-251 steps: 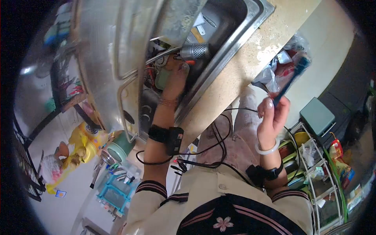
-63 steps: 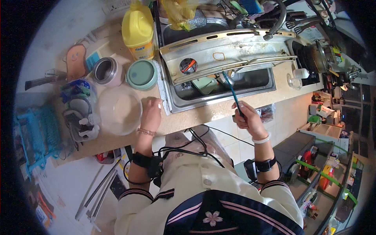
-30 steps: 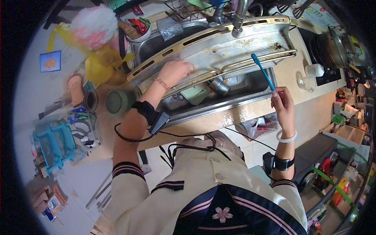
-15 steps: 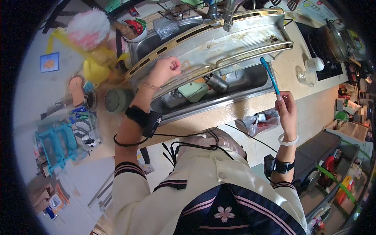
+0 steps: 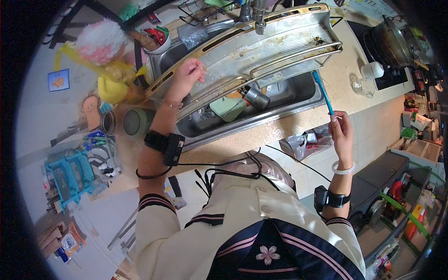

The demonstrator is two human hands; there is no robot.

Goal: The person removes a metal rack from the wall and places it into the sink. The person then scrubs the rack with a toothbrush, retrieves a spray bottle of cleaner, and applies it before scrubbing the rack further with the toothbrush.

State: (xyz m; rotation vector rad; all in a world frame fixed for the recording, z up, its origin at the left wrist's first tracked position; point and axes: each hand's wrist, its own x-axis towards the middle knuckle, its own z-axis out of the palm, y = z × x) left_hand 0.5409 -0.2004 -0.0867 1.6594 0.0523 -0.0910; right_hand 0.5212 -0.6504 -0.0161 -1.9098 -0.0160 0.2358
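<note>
My left hand point(image 5: 187, 74) reaches over a long, greasy metal tray point(image 5: 280, 42) that lies across the steel sink point(image 5: 254, 119). Its fingers are pinched together above the tray's left end; whether something small sits between them I cannot tell. My right hand point(image 5: 341, 134) is raised at the right and grips the white handle end of a blue toothbrush point(image 5: 323, 92). The brush head points up toward the tray's right end.
In the sink lie a perforated metal cup point(image 5: 259, 98) and a pale green lid point(image 5: 227, 107). A round green lid point(image 5: 134, 122) and a steel jar point(image 5: 108, 122) stand on the counter at left. A stove with a pan point(image 5: 391, 35) is at the far right.
My left hand has slid up and left along the tray, from flat on it to pinched fingers. The toothbrush in my right hand has moved slightly right and lower.
</note>
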